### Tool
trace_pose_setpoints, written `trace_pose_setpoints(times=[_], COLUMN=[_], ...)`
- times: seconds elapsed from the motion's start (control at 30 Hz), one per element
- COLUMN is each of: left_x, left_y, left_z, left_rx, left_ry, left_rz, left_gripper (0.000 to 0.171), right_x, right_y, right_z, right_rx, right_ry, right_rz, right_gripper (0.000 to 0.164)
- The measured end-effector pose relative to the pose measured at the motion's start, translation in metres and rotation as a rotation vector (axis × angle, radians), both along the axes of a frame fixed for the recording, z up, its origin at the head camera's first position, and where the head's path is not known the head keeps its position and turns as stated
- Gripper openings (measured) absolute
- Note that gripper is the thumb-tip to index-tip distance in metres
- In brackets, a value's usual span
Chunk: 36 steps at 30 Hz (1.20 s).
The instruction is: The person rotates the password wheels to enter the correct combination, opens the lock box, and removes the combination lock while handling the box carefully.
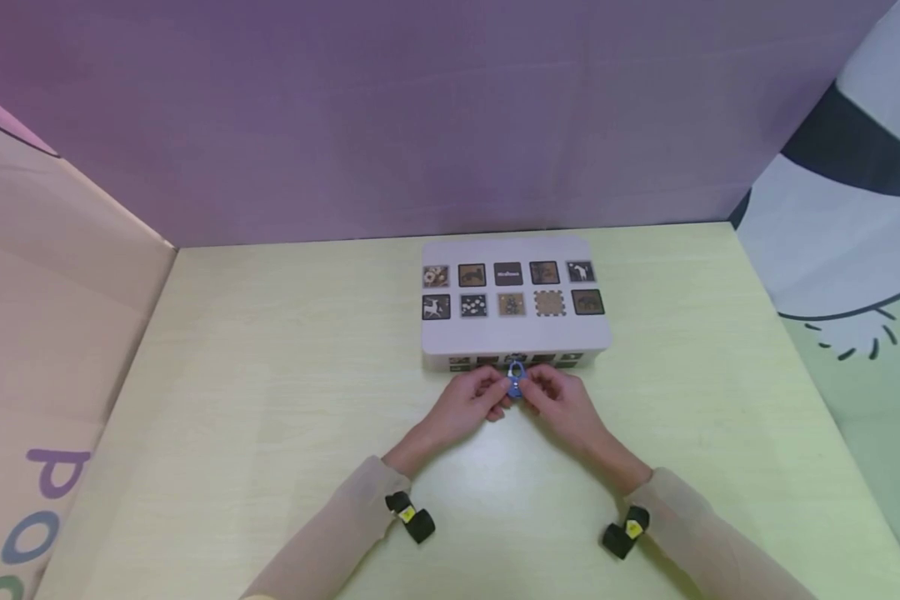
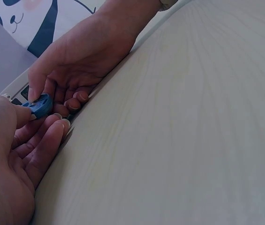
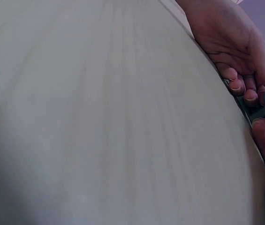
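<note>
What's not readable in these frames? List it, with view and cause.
- Markings on the padlock: too small, head view.
- Rest of the padlock, right wrist view: cut off by the right edge.
- Some front pictures on the box, head view: covered by left hand, right hand and padlock.

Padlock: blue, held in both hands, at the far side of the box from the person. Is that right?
The side is wrong: the head view shows the blue padlock at the near side of the box, toward the person. The left hand and right hand do both hold it.
</note>
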<state>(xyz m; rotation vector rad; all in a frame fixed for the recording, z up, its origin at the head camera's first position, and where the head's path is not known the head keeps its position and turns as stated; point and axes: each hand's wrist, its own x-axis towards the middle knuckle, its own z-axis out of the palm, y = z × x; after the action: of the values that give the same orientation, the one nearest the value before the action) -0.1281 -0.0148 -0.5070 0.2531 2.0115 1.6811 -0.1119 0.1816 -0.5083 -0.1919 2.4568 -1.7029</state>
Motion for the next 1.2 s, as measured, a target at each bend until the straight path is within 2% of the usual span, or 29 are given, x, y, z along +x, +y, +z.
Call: trace_pose_setpoints(times=[0.77, 1.2], left_x=[0.0000, -0.0005], left_y=[-0.0001, 0.0000], left_z=[0.0003, 0.0032], left_rx=[-0.005, 0.003], left_ry=[-0.005, -0.002], left_rz=[0.000, -0.001], left_gripper=[0.023, 0.024], right_x=[0.0000, -0.0018], right_y=[-0.0001, 0.0001], right_z=[-0.0022, -0.0038], right_rx=[0.006, -0.050], right_ry=[0.013, 0.020], right_rz=[-0.006, -0.013], right_gripper=[0.017, 0.019])
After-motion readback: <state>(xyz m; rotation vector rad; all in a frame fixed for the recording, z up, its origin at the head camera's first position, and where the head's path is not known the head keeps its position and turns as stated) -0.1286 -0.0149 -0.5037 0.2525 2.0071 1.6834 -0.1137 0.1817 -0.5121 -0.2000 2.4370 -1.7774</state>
